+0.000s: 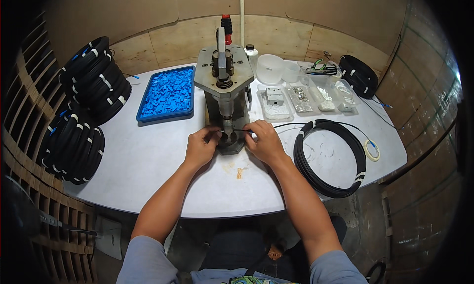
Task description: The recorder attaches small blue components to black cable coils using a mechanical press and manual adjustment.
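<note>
A metal bench press (224, 99) with an upright lever stands in front of me in the middle of the white table. My right hand (265, 142) is at the right of its lower jaw, fingers pinched on a thin black cable (291, 124). The cable's end points left into the press, under the ram. It runs back to a taped black cable coil (299, 160) lying on the table. On the other side of the jaw is my left hand (201, 148), its fingertips pinched close against the press; what they hold is hidden.
A blue tray (166, 118) of small blue parts sits left of the press. Stacked black cable coils (94, 89) fill the far left. Clear boxes (301, 99) of small parts, tubs (270, 69), a bottle (251, 54) and another coil (358, 76) stand back right.
</note>
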### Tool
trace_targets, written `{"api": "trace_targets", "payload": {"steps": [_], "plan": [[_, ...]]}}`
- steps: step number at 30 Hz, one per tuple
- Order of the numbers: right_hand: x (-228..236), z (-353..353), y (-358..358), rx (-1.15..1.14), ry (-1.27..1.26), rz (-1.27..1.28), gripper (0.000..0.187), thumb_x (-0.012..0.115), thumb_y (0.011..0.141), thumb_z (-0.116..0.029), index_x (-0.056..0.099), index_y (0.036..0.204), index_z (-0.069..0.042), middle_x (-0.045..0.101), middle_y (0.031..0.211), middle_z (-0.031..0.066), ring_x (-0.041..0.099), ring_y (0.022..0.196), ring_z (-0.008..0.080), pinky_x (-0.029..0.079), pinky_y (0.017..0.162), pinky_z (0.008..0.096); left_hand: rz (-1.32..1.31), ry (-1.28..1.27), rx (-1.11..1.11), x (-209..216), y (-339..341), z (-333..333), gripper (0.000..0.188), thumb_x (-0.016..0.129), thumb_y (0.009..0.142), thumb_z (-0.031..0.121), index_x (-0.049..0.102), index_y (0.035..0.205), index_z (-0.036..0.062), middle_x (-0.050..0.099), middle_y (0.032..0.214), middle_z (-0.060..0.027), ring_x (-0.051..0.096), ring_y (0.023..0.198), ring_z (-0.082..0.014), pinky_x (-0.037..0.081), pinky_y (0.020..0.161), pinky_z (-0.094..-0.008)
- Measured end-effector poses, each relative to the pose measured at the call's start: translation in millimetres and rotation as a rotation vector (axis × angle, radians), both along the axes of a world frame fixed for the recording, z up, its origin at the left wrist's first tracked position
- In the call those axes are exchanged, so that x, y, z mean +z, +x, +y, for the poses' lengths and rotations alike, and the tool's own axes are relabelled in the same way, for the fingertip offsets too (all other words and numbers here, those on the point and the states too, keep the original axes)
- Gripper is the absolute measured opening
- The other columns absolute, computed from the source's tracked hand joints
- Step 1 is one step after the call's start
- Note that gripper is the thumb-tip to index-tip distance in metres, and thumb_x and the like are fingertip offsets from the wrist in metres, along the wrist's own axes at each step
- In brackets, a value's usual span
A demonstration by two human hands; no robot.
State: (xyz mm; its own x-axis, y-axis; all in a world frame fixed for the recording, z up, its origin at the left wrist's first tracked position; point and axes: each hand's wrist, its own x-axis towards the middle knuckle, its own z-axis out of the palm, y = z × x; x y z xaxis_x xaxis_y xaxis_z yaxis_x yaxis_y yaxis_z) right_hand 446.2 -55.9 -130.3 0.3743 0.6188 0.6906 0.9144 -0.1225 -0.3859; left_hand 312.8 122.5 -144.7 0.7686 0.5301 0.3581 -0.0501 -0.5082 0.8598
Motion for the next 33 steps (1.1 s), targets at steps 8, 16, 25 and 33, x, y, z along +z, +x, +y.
{"api": "trace_targets", "payload": {"steps": [8, 16, 25, 33], "plan": [[0.6, 1.1, -0.9, 0.002, 0.008, -0.007, 0.017, 0.068, 0.076, -0.005, 0.066, 0.093, -0.006, 0.063, 0.086, 0.0108, 0.061, 0.085, 0.0313, 0.047, 0.078, 0.0415, -0.006, 0.004, -0.003, 0.1, -0.4, 0.5, 0.021, 0.067, 0.089, 0.014, 0.071, 0.104, -0.0003, 0.07, 0.073, -0.011, 0.066, 0.066, -0.0145, 0.051, 0.065, -0.0282], [2.6, 0.5, -1.8, 0.011, 0.012, -0.004, 0.015, 0.067, 0.078, -0.005, 0.068, 0.092, -0.008, 0.064, 0.086, 0.0088, 0.061, 0.085, 0.0297, 0.047, 0.078, 0.0397, 0.0, -0.033, -0.013, 0.7, -0.6, -0.1, 0.021, 0.067, 0.089, 0.013, 0.071, 0.104, -0.0008, 0.07, 0.074, -0.0115, 0.066, 0.066, -0.0141, 0.052, 0.065, -0.0283], [1.9, 0.4, -2.5, 0.014, 0.019, 0.018, 0.015, 0.067, 0.078, -0.005, 0.068, 0.093, -0.007, 0.064, 0.086, 0.0101, 0.062, 0.086, 0.0308, 0.048, 0.079, 0.0404, 0.005, -0.02, -0.012, 1.4, -1.1, -0.7, 0.022, 0.066, 0.09, 0.014, 0.071, 0.106, -0.0009, 0.07, 0.074, -0.0113, 0.065, 0.066, -0.0141, 0.051, 0.065, -0.0285], [3.1, -0.5, -3.4, 0.0, -0.009, 0.045, 0.018, 0.068, 0.076, -0.004, 0.068, 0.094, -0.007, 0.065, 0.087, 0.0106, 0.062, 0.085, 0.031, 0.049, 0.078, 0.0393, 0.011, -0.01, -0.008, 1.7, -1.7, 0.1, 0.023, 0.066, 0.09, 0.014, 0.07, 0.106, -0.0008, 0.07, 0.072, -0.0106, 0.065, 0.066, -0.0137, 0.051, 0.064, -0.0282]]}}
